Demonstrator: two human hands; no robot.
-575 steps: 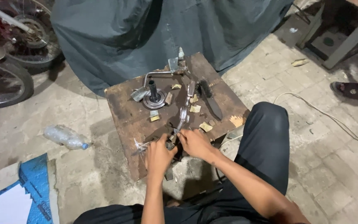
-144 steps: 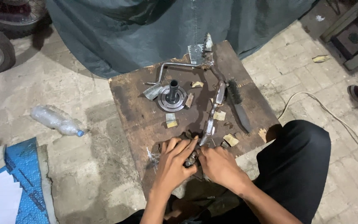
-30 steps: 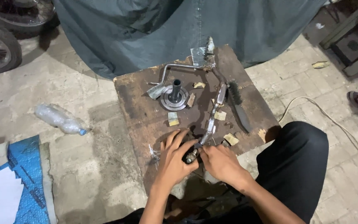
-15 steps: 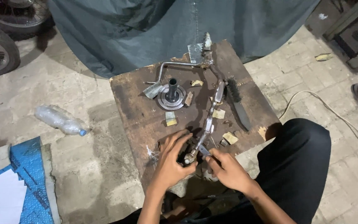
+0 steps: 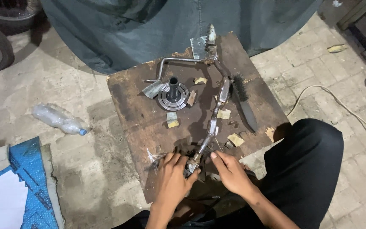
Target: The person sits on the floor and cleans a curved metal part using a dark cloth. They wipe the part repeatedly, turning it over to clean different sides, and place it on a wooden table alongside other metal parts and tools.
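A long bent metal lever (image 5: 217,106) lies across the worn wooden board (image 5: 136,106), its near end at the board's front edge. My left hand (image 5: 172,178) wraps around that near end, fingers closed on the small metal part there. Just to its right, my right hand (image 5: 229,169) rests on the board with the fingers together and the fingertips touching the same end. A round metal hub (image 5: 173,94) with an upright black shaft stands further back on the board.
A black wire brush (image 5: 244,101) lies right of the lever, with several small paper scraps around. A plastic bottle (image 5: 58,118) lies on the floor to the left, a blue sheet (image 5: 22,178) at lower left, a cable (image 5: 339,110) to the right, a dark tarp (image 5: 149,25) behind.
My right hand has slid slightly away from the lever's end, and the left hand has closed more firmly around it. The camera has shifted a little.
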